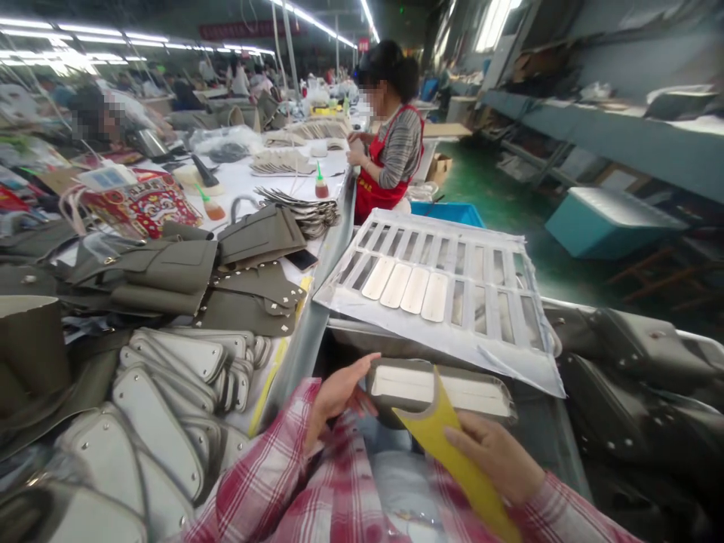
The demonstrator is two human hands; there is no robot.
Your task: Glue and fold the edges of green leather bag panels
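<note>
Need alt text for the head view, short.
Left hand holds a flat grey bag panel while the right hand presses a yellow strip across it. A slotted tray with pale inserts lies behind; grey pieces are stacked to the left.

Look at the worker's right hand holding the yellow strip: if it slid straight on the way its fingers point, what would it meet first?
The right hand points up-left along the yellow strip. It would probably first meet the grey padded piece that the left hand steadies, though depth is hard to judge.
</note>
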